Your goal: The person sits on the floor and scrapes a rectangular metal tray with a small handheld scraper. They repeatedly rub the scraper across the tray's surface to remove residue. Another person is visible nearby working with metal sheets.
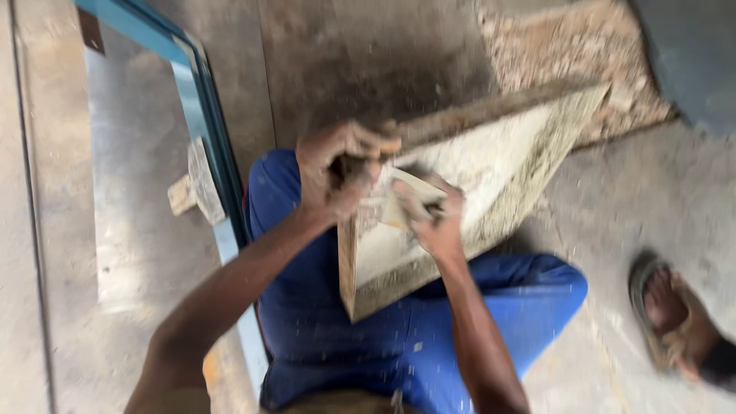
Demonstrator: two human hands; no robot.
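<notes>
Mostly blur: my left hand (341, 172) clenched on board (475, 192) top edge; my right hand (433, 218) grasping pale pad (410, 192), its kind indistinct.

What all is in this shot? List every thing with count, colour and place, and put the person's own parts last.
Wooden board: one, pale with rough brownish edges, propped on the lap, slanting up to the right.
Small pale piece: one, cream, pressed on the board's face under the right hand; blurred, kind unclear.
Blue frame strip: one, light blue, lying on the floor at left.
Small block: one, grey-tan, against the blue strip.
Sawdust patch: one, tan, floor at top right.
Sandalled foot: one, another person's, right edge.
Concrete floor: grey, all around.
Blue trousers: one pair, worn by the person.
Left hand: fingers curled over the board's top edge.
Right hand: on the pale piece.
</notes>
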